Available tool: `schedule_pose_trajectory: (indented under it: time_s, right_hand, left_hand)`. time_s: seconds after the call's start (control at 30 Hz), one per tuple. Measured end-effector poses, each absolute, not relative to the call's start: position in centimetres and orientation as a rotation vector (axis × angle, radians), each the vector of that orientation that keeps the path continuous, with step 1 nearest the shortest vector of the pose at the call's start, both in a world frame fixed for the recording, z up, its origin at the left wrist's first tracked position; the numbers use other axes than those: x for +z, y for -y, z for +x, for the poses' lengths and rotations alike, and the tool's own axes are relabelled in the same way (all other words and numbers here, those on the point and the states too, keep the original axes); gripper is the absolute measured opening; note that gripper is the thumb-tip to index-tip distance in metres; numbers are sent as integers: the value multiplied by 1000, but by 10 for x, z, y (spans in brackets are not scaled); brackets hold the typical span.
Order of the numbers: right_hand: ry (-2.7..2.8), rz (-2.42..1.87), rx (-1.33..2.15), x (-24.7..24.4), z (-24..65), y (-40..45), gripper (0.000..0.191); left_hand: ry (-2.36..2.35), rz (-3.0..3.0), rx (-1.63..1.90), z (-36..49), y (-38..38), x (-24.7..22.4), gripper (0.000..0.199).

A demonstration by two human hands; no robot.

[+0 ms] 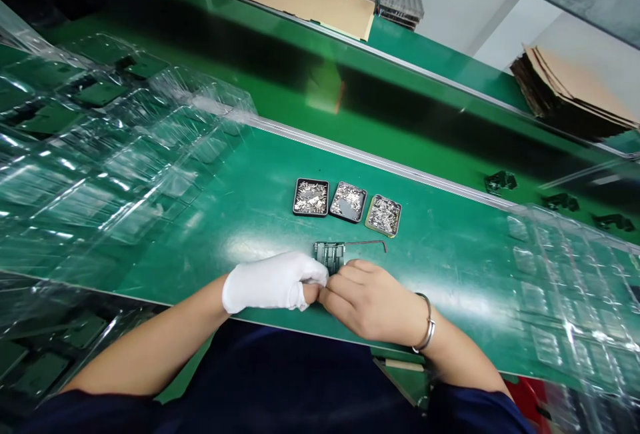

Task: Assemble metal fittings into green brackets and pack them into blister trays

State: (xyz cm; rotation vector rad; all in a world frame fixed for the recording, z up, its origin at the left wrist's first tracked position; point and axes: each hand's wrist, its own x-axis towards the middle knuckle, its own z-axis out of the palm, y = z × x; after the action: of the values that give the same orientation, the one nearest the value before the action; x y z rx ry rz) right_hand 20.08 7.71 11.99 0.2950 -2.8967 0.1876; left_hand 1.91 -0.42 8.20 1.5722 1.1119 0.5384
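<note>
My left hand (277,282), in a white glove with the thumb bare, is closed near the table's front edge. Its fingertips meet those of my bare right hand (363,297), which is also closed and wears a metal bangle (428,334) at the wrist. Whatever lies between the fingertips is hidden. Just beyond them sits a small dark-green and grey slotted fixture (329,255), partly covered by my fingers. An L-shaped hex key (367,243) extends to the right of it. Farther back stand three small square trays (311,215) of shiny metal pieces.
Clear plastic blister trays (200,147) are stacked at left, with more trays (555,301) at right. Several dark parts (500,182) lie on the green strip beyond the metal rail (350,149). Cardboard sheets (575,87) are piled at the far right.
</note>
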Motion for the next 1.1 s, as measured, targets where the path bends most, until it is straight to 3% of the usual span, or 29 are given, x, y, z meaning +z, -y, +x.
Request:
schedule_pose_trajectory:
  time_s: [0.23, 0.5, 0.67, 0.83, 0.93, 1.1]
  right_hand:
    - [2919, 334, 265, 116, 200, -76, 24]
    - [2872, 329, 349, 113, 197, -80, 19]
    - [2635, -230, 965, 100, 194, -87, 21]
    - [2342, -501, 1343, 90, 190, -90, 2]
    - [2342, -557, 1239, 86, 190, -99, 5]
    - [2575, -558, 831, 70, 190, -107, 9]
  left_hand:
    - [-1178, 1722, 538, 21, 8, 79, 15]
    - [-1195, 1498, 621, 18, 10, 73, 22]
    - [-1539, 1333, 1095, 27, 12, 80, 23]
    - [-1777, 1700, 1256, 35, 10, 74, 23]
    - [-1794, 1805, 1313, 29, 6, 66, 16]
    - [-1689, 1550, 1063, 22, -4, 50, 33]
